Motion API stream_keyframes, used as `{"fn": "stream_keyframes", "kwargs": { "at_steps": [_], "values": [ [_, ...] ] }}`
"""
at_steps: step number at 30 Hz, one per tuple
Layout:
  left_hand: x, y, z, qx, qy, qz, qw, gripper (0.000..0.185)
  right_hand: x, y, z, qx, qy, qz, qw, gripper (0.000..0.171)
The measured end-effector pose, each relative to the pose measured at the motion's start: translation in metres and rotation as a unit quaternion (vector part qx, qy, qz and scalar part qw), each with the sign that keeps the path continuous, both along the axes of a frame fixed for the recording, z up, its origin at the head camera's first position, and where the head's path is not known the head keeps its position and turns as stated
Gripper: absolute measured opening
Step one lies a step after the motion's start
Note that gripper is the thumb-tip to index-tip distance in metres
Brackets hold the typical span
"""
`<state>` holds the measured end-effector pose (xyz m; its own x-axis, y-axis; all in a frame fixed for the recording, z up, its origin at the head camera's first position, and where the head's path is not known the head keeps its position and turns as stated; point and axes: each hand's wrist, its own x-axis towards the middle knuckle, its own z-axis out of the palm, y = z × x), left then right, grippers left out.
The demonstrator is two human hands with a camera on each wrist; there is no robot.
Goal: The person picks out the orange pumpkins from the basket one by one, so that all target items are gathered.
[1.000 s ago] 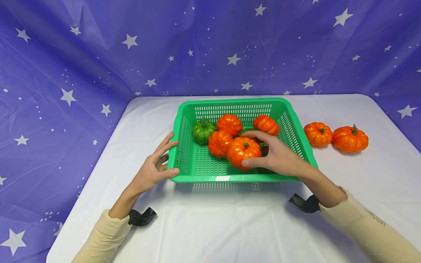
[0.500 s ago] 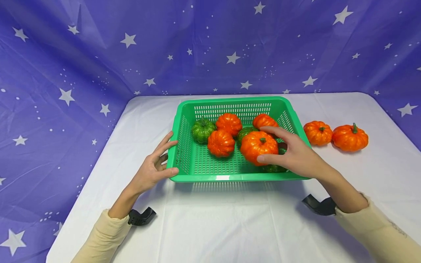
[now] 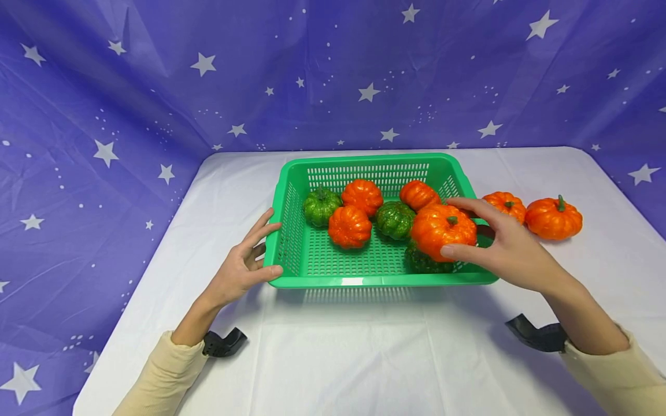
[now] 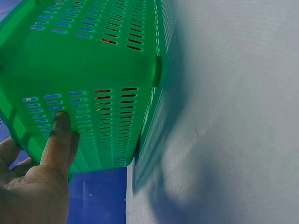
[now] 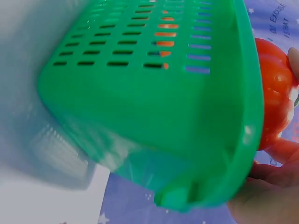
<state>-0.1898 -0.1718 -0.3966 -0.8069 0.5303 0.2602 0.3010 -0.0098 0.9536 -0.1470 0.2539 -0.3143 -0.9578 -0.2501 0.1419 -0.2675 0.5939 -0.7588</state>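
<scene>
Currently we hold an orange pumpkin (image 3: 441,230) over the right end of the green basket (image 3: 312,282), above a dark green pumpkin (image 3: 422,264); we judge the step in hand to be a carry, and the next move to call for keeping clear of the basket's edge; the right hand (image 3: 512,245) has its grip spread to the pumpkin's width, thumb nearer us; the left hand (image 3: 241,268) grips the basket's left edge; two other orange pumpkins (image 3: 554,221) sit rightward on the counter (image 3: 354,346).
</scene>
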Motion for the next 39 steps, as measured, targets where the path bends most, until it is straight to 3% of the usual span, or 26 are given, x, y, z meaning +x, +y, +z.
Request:
{"fn": "stream_keyframes", "kwargs": {
  "at_steps": [18, 30, 39],
  "values": [
    [0.0, 0.0, 0.001, 0.008, -0.002, -0.001, 1.0, 0.072, 0.015, 0.04, 0.001, -0.024, 0.041, -0.033, 0.998, 0.067],
    [0.0, 0.001, -0.001, 0.007, -0.014, -0.003, 0.9999, 0.071, 0.026, 0.077, -0.005, -0.007, 0.026, -0.091, 0.996, 0.067],
    [0.0, 0.0, 0.0, 0.0, -0.008, 0.002, 1.0, 0.071, 0.023, 0.112, -0.015, 0.0, 0.007, -0.107, 0.994, 0.066]
  ]
}}
